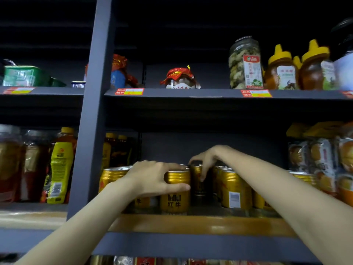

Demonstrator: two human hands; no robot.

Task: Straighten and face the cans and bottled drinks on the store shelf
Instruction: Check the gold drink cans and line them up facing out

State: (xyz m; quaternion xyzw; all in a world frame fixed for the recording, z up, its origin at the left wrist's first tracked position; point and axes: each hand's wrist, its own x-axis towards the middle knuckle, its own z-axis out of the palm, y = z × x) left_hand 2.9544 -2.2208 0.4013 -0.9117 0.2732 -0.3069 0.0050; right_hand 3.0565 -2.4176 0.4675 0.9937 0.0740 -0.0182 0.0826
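Several gold Red Bull cans stand in rows on the middle shelf (200, 224). My left hand (152, 176) grips the front gold can (175, 199) around its upper part, label facing out. Just right of it, in the row behind, stands a darker can (198, 186); my right hand (206, 159) reaches over from above and pinches it near the top with curled fingers. Another gold can (234, 190) at the right shows its barcode to the front. More gold cans (111, 176) stand to the left.
Yellow-labelled drink bottles (59, 169) stand left of the grey upright post (91, 131). Packaged snacks (324, 161) fill the right end of the shelf. The upper shelf (191, 93) carries jars and honey bottles (282, 71).
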